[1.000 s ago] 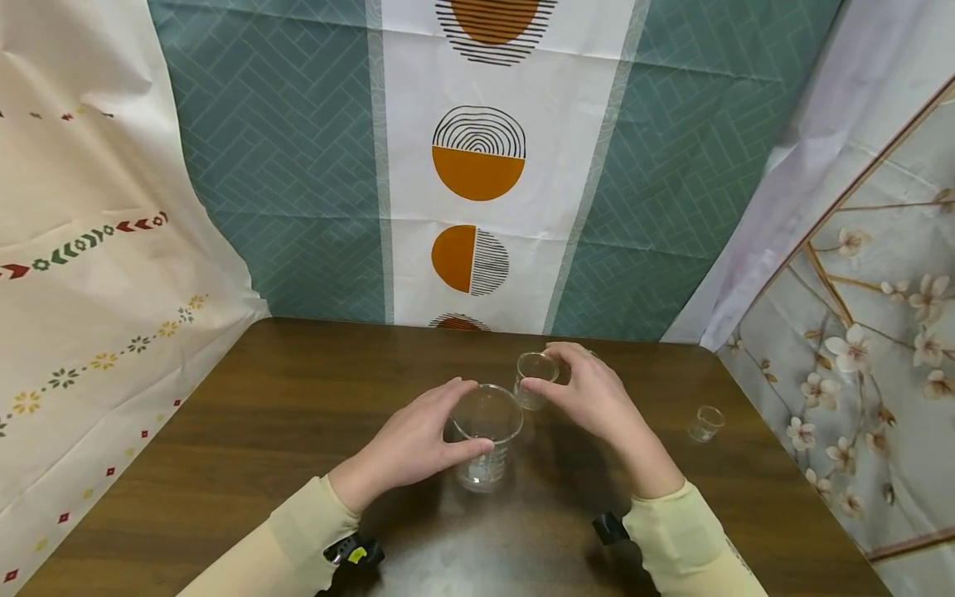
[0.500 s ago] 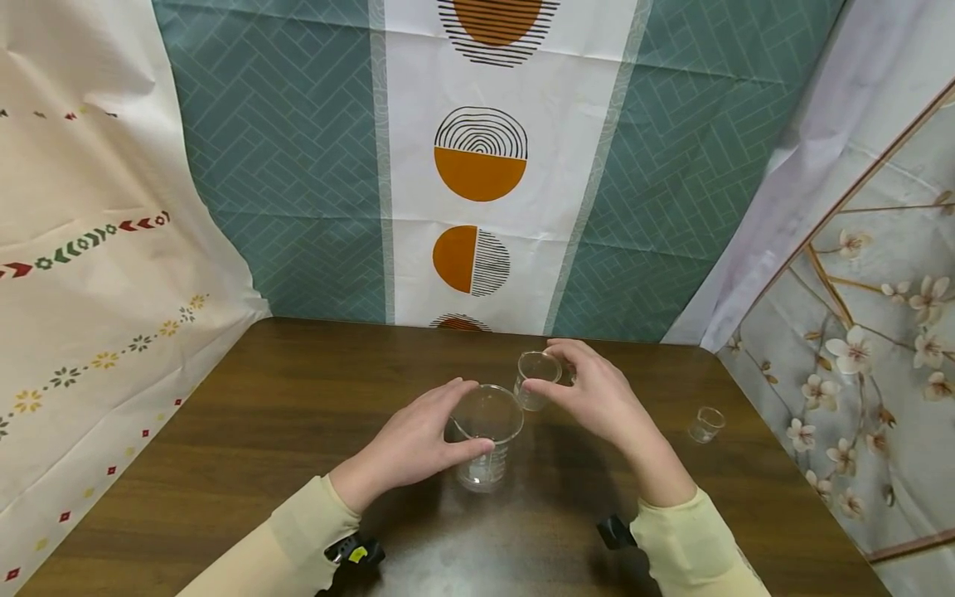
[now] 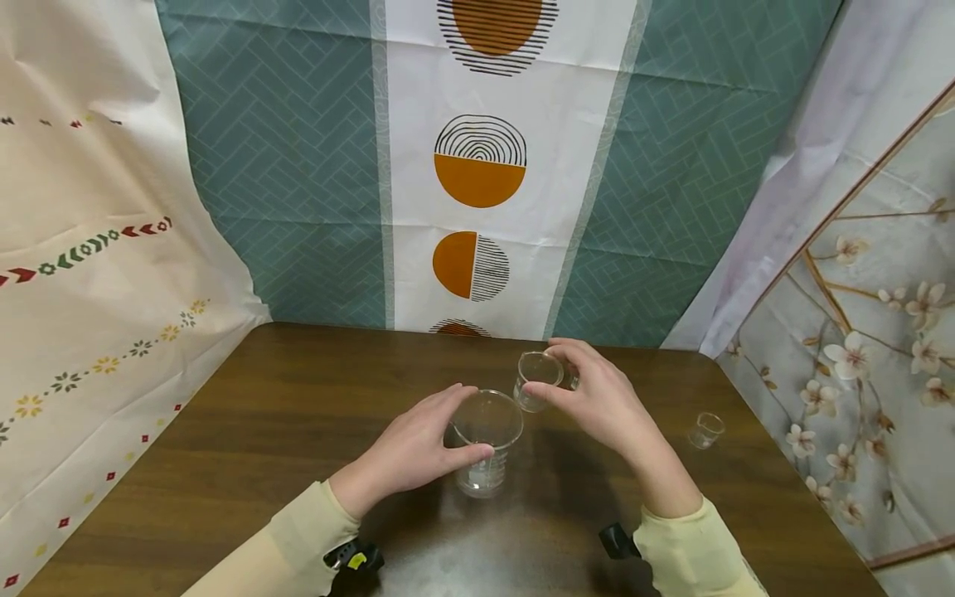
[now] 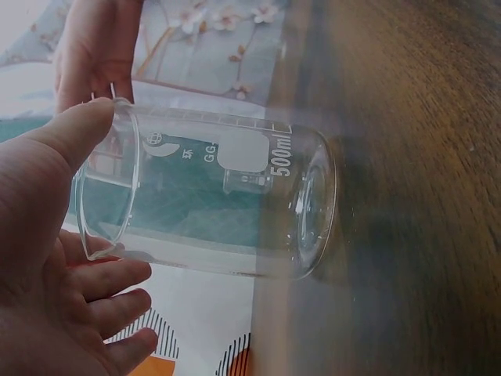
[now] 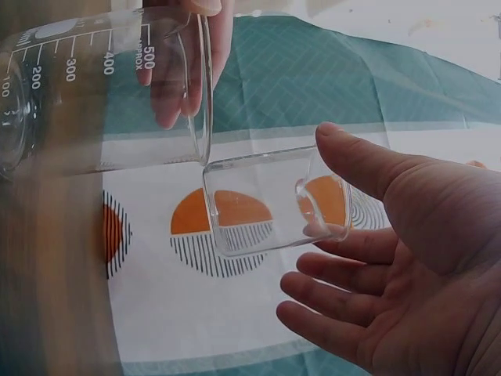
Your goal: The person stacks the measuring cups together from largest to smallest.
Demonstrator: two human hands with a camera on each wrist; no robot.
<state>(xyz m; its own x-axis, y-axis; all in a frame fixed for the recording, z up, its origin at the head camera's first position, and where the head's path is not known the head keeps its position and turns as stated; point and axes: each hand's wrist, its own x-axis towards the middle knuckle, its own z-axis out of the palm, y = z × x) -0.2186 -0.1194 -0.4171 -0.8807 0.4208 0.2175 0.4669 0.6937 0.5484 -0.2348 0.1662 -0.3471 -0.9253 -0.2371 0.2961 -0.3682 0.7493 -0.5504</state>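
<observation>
1. Near the middle of the wooden table (image 3: pixel 336 390), a large beaker (image 4: pixel 211 196) is stood upright, its base apparently resting on the wood.
2. Its rim is spanned by the left hand (image 3: pixel 414 448), the grip wide, thumb on one side and fingers on the other. By this hold the vessel is probably kept steady, and its white print (image 4: pixel 243 153) and wall are left mostly uncovered.
3. Just beyond and to the right, a small beaker (image 5: pixel 262 207) is held above the table, its base at about the height of the large rim. Contact between the two glasses cannot be told from the angles given. No liquid is made out in either.
4. By the right hand (image 3: pixel 597 394) the small beaker is pinched at its rim, a narrower grip; the lower fingers are spread clear of the glass. Held from the top, its base is left free, presumably so that nothing gets in the way beneath.
5. Behind the right hand a sliver of glass (image 3: pixel 574 382) is glimpsed; its form is hidden.
6. Farther right, well apart from both hands, a tiny beaker (image 3: pixel 705 430) is stood on the table, untouched.
7. Beyond, the far edge is backed by a teal-and-white cloth (image 3: pixel 298 166); at the right a flowered cloth (image 3: pixel 850 356) is hung.
</observation>
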